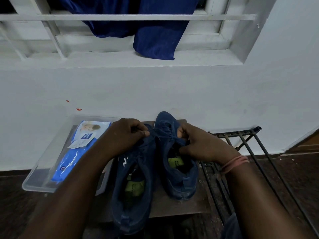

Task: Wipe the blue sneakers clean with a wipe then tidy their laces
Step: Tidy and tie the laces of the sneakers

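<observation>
At centre frame, both hands pinch the laces (161,133) of the right sneaker (174,156), left hand (124,135) and right hand (202,144); wiping seems finished, the wipes pack (77,149) lying centre-left, lace-tidying underway.

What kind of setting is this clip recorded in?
Probably a room in a home, at floor level: a white wall with a barred window, a blue curtain draped over the sill, and a dark metal rack beside the blue sneakers.

wall (189,90): white | window grille (120,17): white bars | curtain (155,31): blue, draped on sill | floor (13,195): dark
</observation>
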